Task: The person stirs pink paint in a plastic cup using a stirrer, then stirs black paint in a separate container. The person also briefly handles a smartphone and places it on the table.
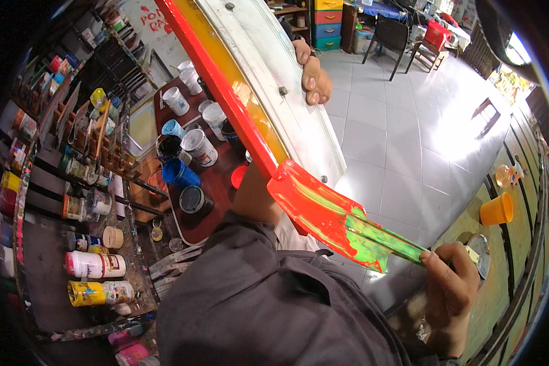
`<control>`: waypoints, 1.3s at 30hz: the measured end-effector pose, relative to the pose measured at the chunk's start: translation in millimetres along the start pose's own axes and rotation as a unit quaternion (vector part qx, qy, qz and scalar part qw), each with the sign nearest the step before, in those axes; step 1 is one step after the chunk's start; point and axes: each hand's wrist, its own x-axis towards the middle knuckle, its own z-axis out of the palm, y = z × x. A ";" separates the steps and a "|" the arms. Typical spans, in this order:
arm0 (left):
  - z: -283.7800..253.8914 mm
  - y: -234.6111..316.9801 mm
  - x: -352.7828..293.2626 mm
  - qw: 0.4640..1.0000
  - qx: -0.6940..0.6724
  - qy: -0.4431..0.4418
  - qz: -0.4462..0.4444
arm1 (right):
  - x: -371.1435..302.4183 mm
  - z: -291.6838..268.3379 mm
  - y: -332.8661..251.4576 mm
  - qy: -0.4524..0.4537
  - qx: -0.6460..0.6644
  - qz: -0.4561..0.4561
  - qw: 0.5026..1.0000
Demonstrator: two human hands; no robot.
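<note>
A long squeegee (274,67) slants across the upper middle, with a white bolted holder, an amber blade and thick red ink along the blade's edge. My left hand (314,79) is closed around the holder from behind; only its fingers show at the right side, and my left forearm passes behind the blade. At the lower right, my right hand (451,287) pinches the narrow end of an ink spatula (323,210). Red ink coats the spatula's broad part, with green ink toward the handle. Its wide end meets the squeegee's lower corner.
Paint tubs (199,147) and cups crowd a dark red table (216,192) at left. Shelves (49,158) with jars stand beyond. To the right is a slatted bench (521,244) with an orange cup (497,209). Chairs (389,39) and coloured drawers (328,29) stand behind, on grey tiles.
</note>
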 end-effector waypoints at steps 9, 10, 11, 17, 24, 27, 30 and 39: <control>-4.2 -8.5 -4.0 0.999 -0.012 -0.032 -0.015 | 7.0 6.8 10.2 -0.003 0.024 0.006 1.000; 0.4 -5.6 -4.2 1.000 -0.006 -0.013 -0.015 | 8.2 6.9 10.1 -0.003 0.028 0.002 1.000; 4.4 -3.5 -5.2 1.000 -0.001 0.006 -0.015 | 9.3 6.9 10.0 -0.002 0.032 -0.001 0.999; 5.8 -4.1 -13.8 1.000 0.002 0.011 -0.005 | 12.8 15.1 13.4 0.007 0.046 -0.004 0.999; 5.3 7.4 -18.4 0.999 -0.032 -0.001 -0.024 | 18.7 20.2 10.8 0.018 0.053 -0.013 0.998; 6.1 9.5 -23.7 1.000 -0.009 0.004 -0.030 | 19.6 24.7 14.1 0.014 0.065 -0.023 0.998; 7.0 13.1 -23.0 0.999 -0.005 0.001 -0.034 | 21.2 25.7 13.0 0.014 0.059 -0.030 0.998; 17.4 10.8 -16.2 0.996 -0.001 0.003 -0.094 | 30.1 27.5 12.0 0.031 0.073 -0.036 0.996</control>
